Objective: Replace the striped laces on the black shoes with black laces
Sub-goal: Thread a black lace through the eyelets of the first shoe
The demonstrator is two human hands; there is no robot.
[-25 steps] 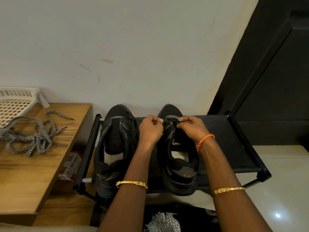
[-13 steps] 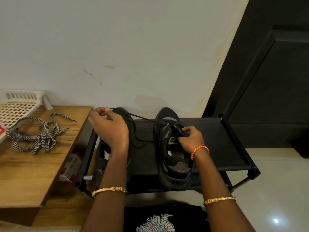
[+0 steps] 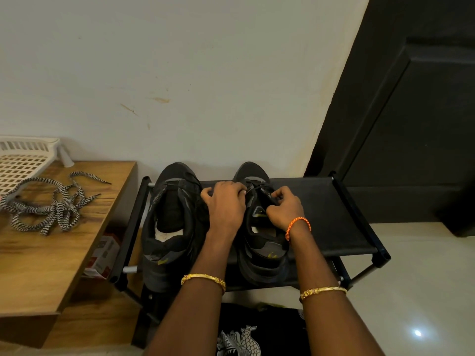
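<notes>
A: While both shoes are sitting on the rack (image 3: 334, 201), what are the hands doing?
B: The left hand (image 3: 226, 204) and right hand (image 3: 285, 209) are pinching the black lace (image 3: 257, 186) over the right shoe (image 3: 259, 242).
A: And the striped laces (image 3: 48, 206)?
B: They are lying on the wooden table (image 3: 38, 265).

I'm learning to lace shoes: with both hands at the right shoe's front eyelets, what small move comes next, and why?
Probably pull both ends of the black lace snug and even: the left hand and right hand pinch it low on the right shoe, upper eyelets apparently unlaced.
</notes>
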